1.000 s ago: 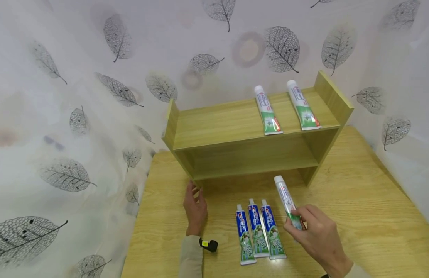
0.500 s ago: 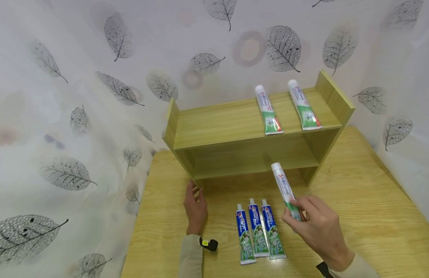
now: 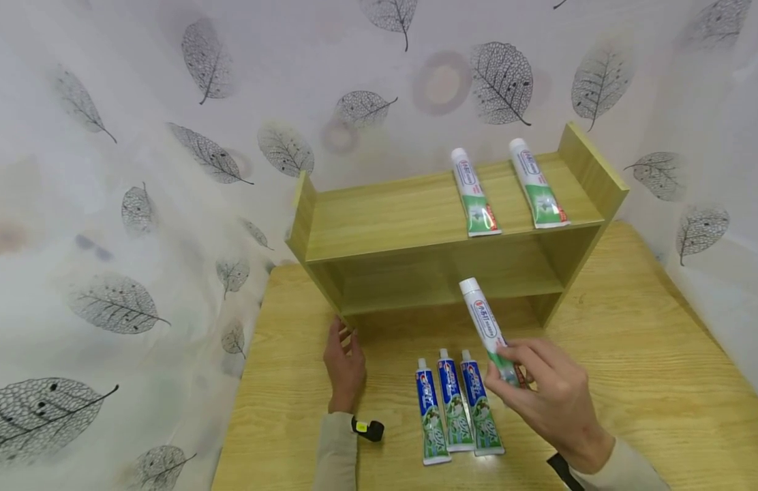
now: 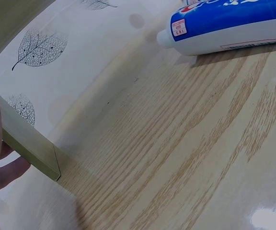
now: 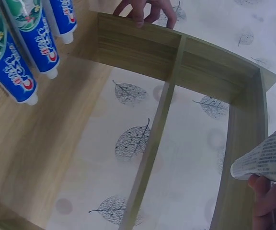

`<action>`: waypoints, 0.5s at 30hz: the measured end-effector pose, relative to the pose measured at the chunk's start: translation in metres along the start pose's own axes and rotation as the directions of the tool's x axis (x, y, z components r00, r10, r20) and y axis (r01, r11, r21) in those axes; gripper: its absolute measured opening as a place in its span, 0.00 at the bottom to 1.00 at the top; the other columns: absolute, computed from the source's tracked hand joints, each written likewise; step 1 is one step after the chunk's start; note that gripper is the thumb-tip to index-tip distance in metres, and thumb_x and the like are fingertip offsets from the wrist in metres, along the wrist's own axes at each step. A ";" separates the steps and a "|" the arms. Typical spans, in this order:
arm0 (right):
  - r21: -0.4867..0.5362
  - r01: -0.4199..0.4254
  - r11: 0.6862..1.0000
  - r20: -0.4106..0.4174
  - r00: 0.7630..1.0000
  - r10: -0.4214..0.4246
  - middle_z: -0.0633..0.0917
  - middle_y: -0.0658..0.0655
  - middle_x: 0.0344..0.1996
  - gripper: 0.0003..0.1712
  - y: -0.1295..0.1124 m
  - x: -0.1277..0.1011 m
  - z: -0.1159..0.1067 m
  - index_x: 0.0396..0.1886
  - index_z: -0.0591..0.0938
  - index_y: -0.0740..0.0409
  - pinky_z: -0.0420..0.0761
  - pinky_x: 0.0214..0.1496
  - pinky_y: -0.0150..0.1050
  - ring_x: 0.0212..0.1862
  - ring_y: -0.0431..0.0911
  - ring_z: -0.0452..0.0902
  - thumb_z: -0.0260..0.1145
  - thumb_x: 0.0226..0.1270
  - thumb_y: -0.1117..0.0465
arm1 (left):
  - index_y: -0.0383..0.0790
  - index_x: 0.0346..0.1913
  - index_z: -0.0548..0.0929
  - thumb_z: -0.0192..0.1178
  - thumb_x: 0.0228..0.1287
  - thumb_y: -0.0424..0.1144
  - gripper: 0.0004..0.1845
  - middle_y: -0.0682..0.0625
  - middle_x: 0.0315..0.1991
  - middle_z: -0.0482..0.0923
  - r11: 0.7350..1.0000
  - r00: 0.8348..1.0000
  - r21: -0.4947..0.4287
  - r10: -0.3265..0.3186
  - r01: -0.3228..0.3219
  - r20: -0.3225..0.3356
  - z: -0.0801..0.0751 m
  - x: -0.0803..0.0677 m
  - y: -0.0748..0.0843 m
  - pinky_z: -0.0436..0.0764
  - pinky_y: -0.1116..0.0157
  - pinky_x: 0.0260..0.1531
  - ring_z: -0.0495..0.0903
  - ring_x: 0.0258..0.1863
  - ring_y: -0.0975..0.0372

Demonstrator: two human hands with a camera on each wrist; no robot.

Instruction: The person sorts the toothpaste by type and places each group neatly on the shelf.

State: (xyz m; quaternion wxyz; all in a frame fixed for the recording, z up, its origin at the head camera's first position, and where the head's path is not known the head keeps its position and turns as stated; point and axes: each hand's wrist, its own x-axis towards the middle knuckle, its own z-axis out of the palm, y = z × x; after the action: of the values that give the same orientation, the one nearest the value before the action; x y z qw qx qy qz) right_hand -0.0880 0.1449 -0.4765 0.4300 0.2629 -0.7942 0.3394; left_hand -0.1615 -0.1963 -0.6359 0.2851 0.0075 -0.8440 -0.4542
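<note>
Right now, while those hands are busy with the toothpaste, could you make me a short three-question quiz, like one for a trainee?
1. How many blue-and-green toothpaste tubes lie on the wooden table?
2. Where does the left hand touch the wooden shelf, as seen by the person?
A) its top
B) its left side
C) its right side
3. True or false: the right hand holds a white-and-green toothpaste tube by its green part, leaving the white cap free.

Key:
1. Three.
2. B.
3. True.
</note>
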 end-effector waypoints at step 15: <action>-0.019 0.089 0.996 -0.056 0.994 -0.090 0.89 0.63 0.27 0.27 -0.003 0.027 -0.004 0.27 0.90 0.68 0.74 0.17 0.23 0.21 0.46 0.78 0.62 0.77 0.51 | 0.36 0.76 0.75 0.60 0.81 0.28 0.25 0.33 0.56 0.86 1.000 1.000 -0.009 0.004 -0.004 -0.011 0.000 0.001 0.003 0.94 0.46 0.43 0.91 0.52 0.39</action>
State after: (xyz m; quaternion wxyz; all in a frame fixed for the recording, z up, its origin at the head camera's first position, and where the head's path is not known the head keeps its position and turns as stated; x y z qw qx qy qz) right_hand -0.0972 0.1430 -0.4504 0.4694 0.2850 -0.7717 0.3208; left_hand -0.1613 -0.1950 -0.6332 0.2908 0.0069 -0.8405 -0.4571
